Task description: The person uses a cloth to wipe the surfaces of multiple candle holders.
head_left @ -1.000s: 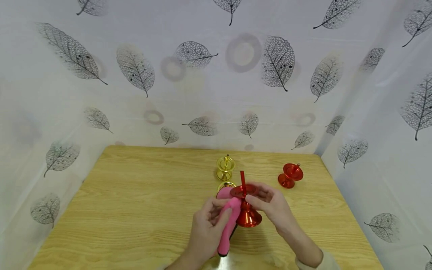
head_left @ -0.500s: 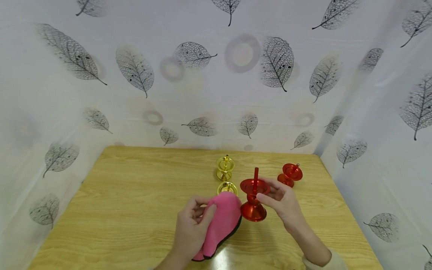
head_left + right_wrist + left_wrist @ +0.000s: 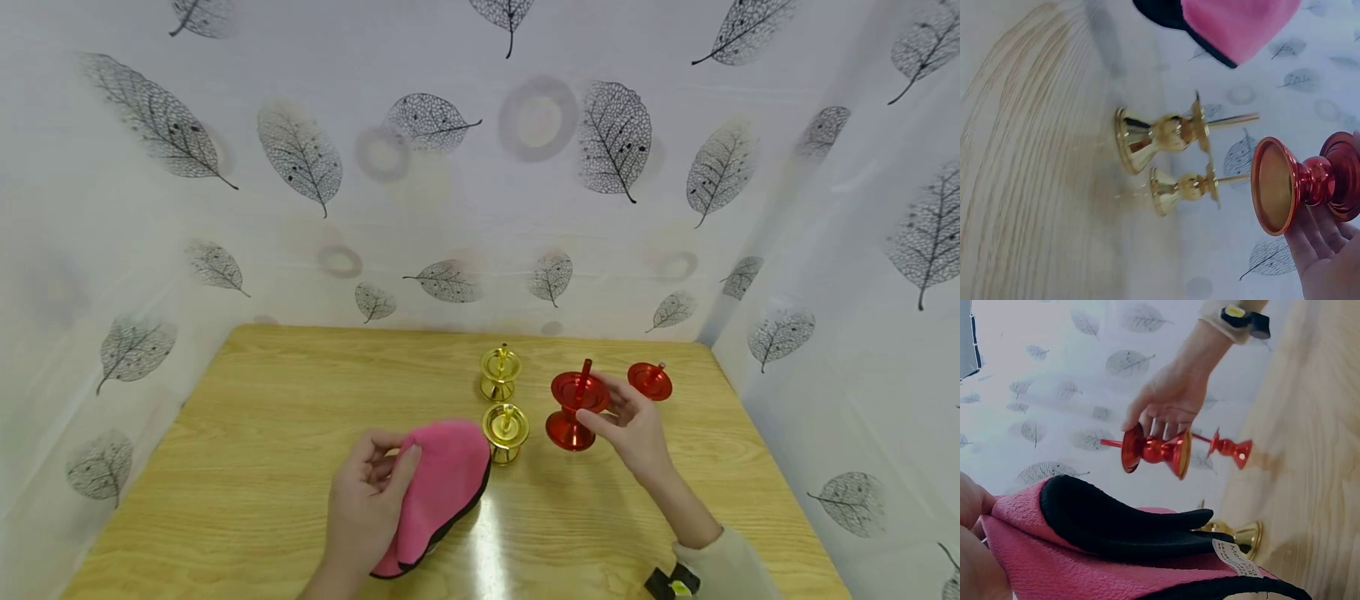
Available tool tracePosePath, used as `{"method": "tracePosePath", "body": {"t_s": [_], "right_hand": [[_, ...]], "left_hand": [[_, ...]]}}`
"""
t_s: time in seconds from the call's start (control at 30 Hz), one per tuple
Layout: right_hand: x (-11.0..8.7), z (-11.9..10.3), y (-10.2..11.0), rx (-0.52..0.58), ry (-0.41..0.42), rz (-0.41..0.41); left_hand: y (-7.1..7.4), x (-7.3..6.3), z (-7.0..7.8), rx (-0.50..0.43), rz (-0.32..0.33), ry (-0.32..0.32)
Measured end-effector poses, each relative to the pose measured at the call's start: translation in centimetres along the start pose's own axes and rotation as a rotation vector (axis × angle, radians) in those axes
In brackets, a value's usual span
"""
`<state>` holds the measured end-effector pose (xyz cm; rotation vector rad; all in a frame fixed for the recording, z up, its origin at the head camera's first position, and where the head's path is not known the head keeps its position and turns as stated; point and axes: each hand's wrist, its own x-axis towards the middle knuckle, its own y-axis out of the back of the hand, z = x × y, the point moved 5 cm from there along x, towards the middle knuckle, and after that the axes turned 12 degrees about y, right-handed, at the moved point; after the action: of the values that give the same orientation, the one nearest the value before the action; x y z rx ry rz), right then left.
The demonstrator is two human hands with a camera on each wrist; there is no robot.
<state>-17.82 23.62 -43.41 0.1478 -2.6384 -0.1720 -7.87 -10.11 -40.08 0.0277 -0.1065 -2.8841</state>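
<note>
My left hand [image 3: 367, 496] pinches a folded pink cloth [image 3: 447, 475] with black edging between thumb and fingers. In the left wrist view, its black underside and a white label [image 3: 1237, 557] show. My right hand [image 3: 633, 429] grips a shiny red candle holder [image 3: 570, 431] by its waist, below the dish, with its thumb in front. The holder is upright, a red stem rising from its dish, and the right wrist view shows its base [image 3: 1272, 186] raised off the table. Two gold candle holders [image 3: 506, 425] stand between the hands, one behind the other.
A second red candle holder [image 3: 649, 381] stands at the back right, partly hidden by the right hand. The wooden table [image 3: 300, 400] meets leaf-patterned white sheeting [image 3: 465, 200] at the back and sides. A dark band [image 3: 671, 582] circles the right sleeve.
The hands have moved apart. The cloth has left the red candle holder and gone left with the left hand, while the right hand has carried the holder away to the back right.
</note>
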Motion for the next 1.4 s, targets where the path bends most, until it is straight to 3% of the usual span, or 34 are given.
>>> {"method": "tracePosePath", "body": {"t_s": [0.43, 0.67, 1.2, 1.4], "right_hand": [[1.7, 5.4, 0.2, -0.123, -0.136, 0.037], [1.8, 7.8, 0.4, -0.199, -0.193, -0.021], [1.2, 9.8, 1.3, -0.246, -0.221, -0.012], [1.0, 10.3, 1.4, -0.207, -0.232, -0.003]], "left_hand": [[1.7, 1.6, -0.2, 0.003, 0.074, -0.035], [1.7, 2.2, -0.7, -0.019, 0.064, -0.016], [1.3, 2.3, -1.1, -0.027, 0.036, 0.008], [1.2, 2.2, -1.1, -0.027, 0.032, 0.014]]}}
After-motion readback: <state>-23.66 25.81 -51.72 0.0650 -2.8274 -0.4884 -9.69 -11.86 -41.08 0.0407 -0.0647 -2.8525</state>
